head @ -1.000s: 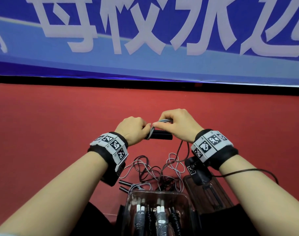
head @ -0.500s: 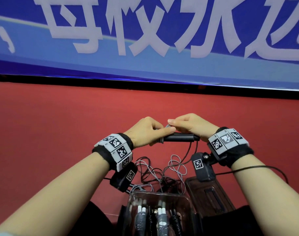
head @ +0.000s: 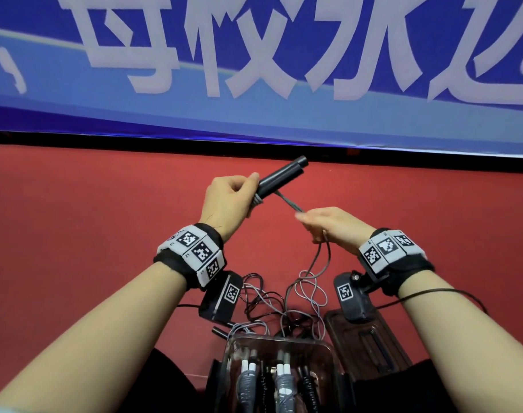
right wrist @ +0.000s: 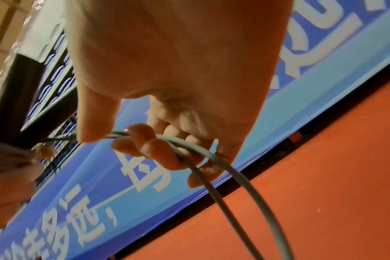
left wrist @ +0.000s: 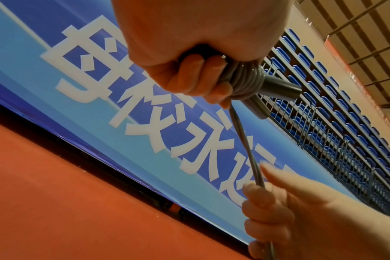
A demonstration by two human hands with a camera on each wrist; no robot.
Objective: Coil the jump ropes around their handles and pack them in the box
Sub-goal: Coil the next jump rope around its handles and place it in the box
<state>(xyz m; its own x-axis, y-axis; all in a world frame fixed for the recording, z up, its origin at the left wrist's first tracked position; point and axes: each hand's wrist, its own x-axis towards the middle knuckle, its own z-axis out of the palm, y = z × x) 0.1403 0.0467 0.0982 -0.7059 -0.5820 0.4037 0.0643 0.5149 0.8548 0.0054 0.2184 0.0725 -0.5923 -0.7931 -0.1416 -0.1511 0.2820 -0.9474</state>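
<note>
The left hand (head: pixel 229 201) grips a pair of black handles (head: pixel 279 178), fingers curled round them where grey rope (left wrist: pixel 243 82) is already wound in several turns; the handles tilt up and away. The right hand (head: pixel 333 225) pinches the doubled grey rope, which runs taut between both hands and then drops to a loose tangle (head: pixel 287 305) on the red surface (head: pixel 90 234). Nearer the person stands the clear box (head: pixel 329 350), holding coiled ropes (head: pixel 281 383) upright.

Matt black handles (head: pixel 279 180) – smooth grey plastic-coated rope (left wrist: pixel 241 81); clear glossy plastic box (head: pixel 279 342); red floor (head: pixel 90 219) looks matt, felt-like.
</note>
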